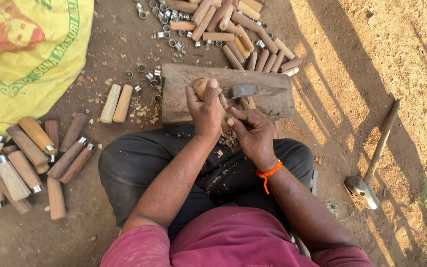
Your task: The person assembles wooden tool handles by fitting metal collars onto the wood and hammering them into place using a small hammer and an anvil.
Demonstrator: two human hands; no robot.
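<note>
Bare dirt ground (352,44) fills the frame, with a wood block (184,99) at centre. The left hand (204,111) is clenched around a wooden handle (201,86), standing it on the block. The right hand (255,136) grips a hammer (245,91) whose head lies just beside the handle. Plain handles (238,29) and metal rings (161,10) sit at the top, ringed handles (25,163) at lower left. This looks like the shaping step; steady aim matters.
</note>
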